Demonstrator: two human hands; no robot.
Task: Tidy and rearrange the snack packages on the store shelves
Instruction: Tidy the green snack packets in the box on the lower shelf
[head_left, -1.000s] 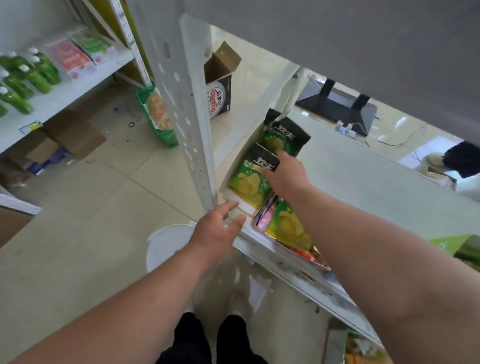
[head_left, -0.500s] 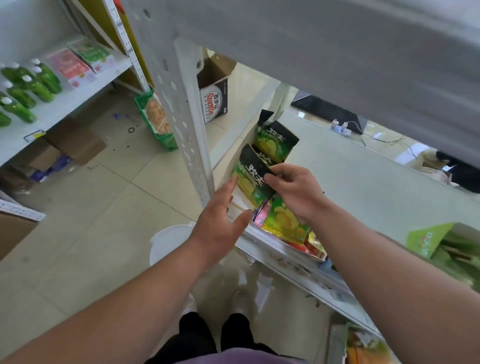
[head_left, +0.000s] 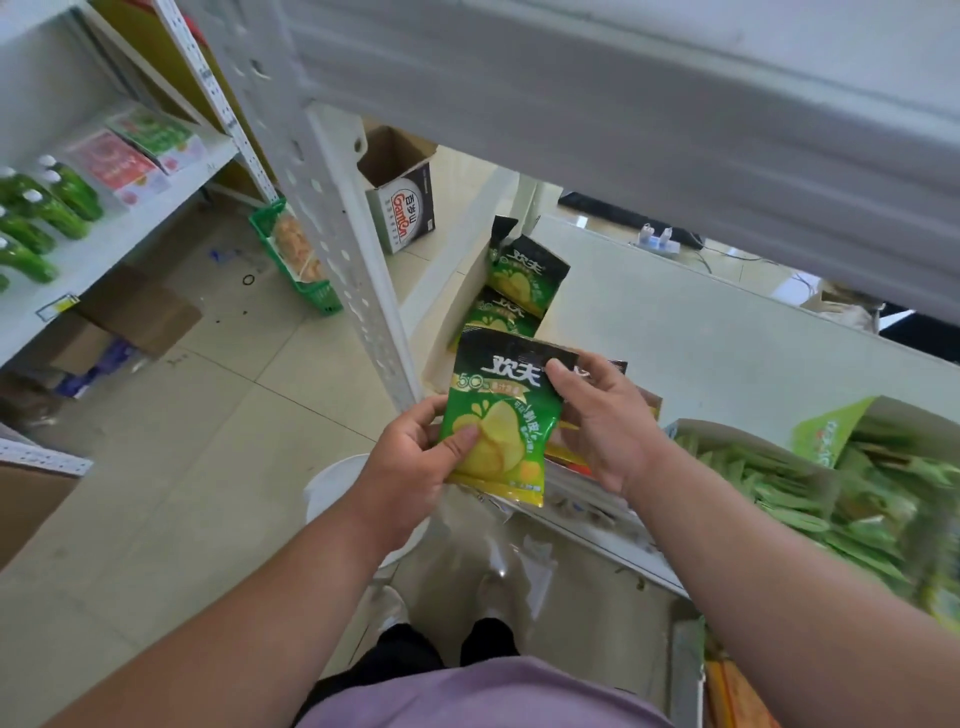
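Holding one green snack packet in front of the shelf, I judge I am mid-sort: it is lifted clear and needs a place. My left hand pinches its lower left edge, thumb on the front; my right hand grips the upper right corner. Next I would stand it with the matching packets at the shelf's left end, label facing out, without toppling them. Its top band is black with white characters, the body bright green with a yellow fruit picture, glossy and slightly puffed.
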